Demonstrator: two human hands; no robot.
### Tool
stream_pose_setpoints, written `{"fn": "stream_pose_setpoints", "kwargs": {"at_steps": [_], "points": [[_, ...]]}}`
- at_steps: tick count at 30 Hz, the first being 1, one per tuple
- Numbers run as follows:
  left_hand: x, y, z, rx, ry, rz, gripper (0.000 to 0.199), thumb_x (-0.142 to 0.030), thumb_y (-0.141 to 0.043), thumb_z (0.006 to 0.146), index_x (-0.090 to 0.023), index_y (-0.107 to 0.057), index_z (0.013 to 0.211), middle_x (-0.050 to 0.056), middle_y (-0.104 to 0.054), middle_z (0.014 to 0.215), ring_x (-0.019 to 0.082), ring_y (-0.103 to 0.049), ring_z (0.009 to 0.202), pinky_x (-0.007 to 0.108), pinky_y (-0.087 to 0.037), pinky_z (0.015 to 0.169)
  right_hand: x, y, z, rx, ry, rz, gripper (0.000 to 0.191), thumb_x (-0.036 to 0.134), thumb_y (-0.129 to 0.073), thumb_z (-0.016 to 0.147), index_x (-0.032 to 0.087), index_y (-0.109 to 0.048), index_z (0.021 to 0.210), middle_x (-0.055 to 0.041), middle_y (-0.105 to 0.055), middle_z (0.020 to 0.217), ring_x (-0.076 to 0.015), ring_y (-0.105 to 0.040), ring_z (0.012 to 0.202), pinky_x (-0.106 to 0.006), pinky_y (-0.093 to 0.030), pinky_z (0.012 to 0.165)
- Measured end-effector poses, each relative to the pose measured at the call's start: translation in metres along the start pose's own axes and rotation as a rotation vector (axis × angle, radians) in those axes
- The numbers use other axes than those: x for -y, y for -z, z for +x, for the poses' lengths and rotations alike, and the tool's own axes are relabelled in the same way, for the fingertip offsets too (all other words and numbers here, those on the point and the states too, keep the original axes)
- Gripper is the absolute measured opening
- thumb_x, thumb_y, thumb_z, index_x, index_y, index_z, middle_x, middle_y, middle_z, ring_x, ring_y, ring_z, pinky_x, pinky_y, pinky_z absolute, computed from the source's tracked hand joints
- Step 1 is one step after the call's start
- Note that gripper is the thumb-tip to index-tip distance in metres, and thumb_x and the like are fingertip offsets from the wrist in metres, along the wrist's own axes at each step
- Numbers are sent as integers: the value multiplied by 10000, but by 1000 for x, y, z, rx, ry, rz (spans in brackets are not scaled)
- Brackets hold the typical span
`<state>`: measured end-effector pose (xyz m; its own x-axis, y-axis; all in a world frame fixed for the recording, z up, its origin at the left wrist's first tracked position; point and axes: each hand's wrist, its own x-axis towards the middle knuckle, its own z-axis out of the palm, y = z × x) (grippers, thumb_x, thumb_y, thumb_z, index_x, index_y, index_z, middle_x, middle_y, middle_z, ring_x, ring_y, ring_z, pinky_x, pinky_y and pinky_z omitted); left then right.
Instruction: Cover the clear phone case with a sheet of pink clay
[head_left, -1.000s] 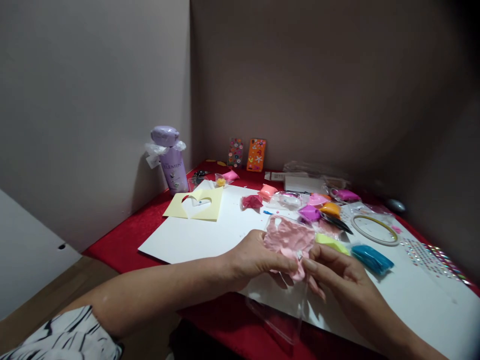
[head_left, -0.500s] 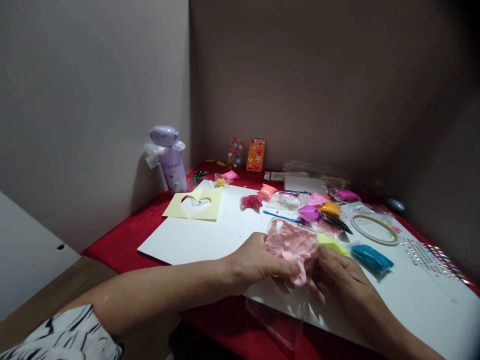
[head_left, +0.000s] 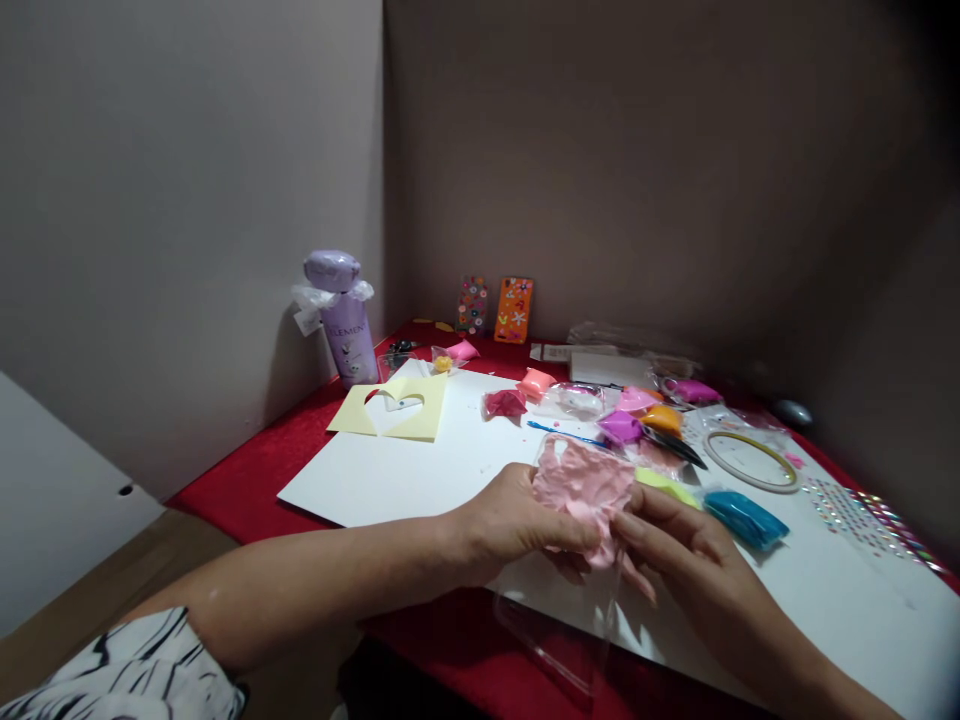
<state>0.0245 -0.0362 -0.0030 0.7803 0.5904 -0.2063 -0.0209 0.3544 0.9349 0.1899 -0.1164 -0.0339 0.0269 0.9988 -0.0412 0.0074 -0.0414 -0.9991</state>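
Observation:
A clear phone case is held tilted over the front edge of the white board, its upper part covered with lumpy pink clay. My left hand is closed around the case's left side, with its thumb lying on the clay. At the right edge, my right hand pinches the clay and case; its thumb and fingers press the clay's lower right part. Some fingertips of both hands are hidden behind the case. Just beyond my right hand lie a yellow clay packet and a teal clay packet.
A white board lies on a red cloth. On it are a yellow paper with a heart cutout, a blue tool, several clay packets, a ring and gem stickers. A purple bottle and decorated phone cases stand behind.
My right thumb has moved from the clay's right edge down and left onto its lower part. My left hand keeps its hold; the view has shifted slightly.

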Motion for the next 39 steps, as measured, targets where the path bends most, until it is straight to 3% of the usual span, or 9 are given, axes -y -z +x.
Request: {"fn": "stream_pose_setpoints", "kwargs": {"at_steps": [8,12,18,21,29,35,39], "points": [[0,-4,-2,73,-38,24,257,-267,-764,554,-84,-660,703,32,-628,654,107,-574,588,238,-482,581,3,-11,2,-69,-2,-5,285,481,-630,757,206,-558,748,-5,-587,696,-137,-548,656,-258,-454,626],[1,-4,-1,82,-19,-4,321,-292,-788,532,-76,-666,736,54,-641,681,125,-591,607,249,-492,573,3,-6,1,-104,-20,-56,337,489,-654,734,201,-495,660,21,-502,600,-111,-485,604,-247,-436,624],[-1,-4,-1,7,-9,-35,323,-237,-795,487,-70,-667,732,57,-644,669,130,-590,578,264,-501,555,-1,2,2,-64,-11,-12,350,511,-530,823,184,-557,702,2,-515,632,-94,-446,568,-226,-371,536],[0,-4,-1,4,1,-32,363,-269,-824,465,-66,-665,721,60,-645,664,132,-590,572,269,-503,558,-3,2,4,-69,-18,6,304,473,-572,807,185,-561,711,10,-506,641,-87,-439,572,-216,-363,527],[0,-4,-3,34,3,13,347,-321,-815,509,-70,-672,702,50,-639,650,111,-578,573,250,-495,571,8,-8,4,-50,-88,126,238,410,-687,716,204,-622,816,-35,-628,801,-161,-573,760,-282,-470,717],[2,-4,-1,25,-10,-8,355,-310,-820,496,-79,-672,721,43,-643,661,113,-584,572,248,-492,568,5,-10,3,-49,-85,130,252,443,-650,751,200,-602,796,-13,-581,721,-117,-515,651,-255,-458,655],[1,-3,2,11,1,-43,424,-310,-837,459,-64,-674,764,69,-652,691,143,-599,604,272,-502,567,-3,-2,2,-44,-51,106,338,491,-570,804,185,-524,666,15,-475,604,-83,-418,557,-213,-388,547]]}}
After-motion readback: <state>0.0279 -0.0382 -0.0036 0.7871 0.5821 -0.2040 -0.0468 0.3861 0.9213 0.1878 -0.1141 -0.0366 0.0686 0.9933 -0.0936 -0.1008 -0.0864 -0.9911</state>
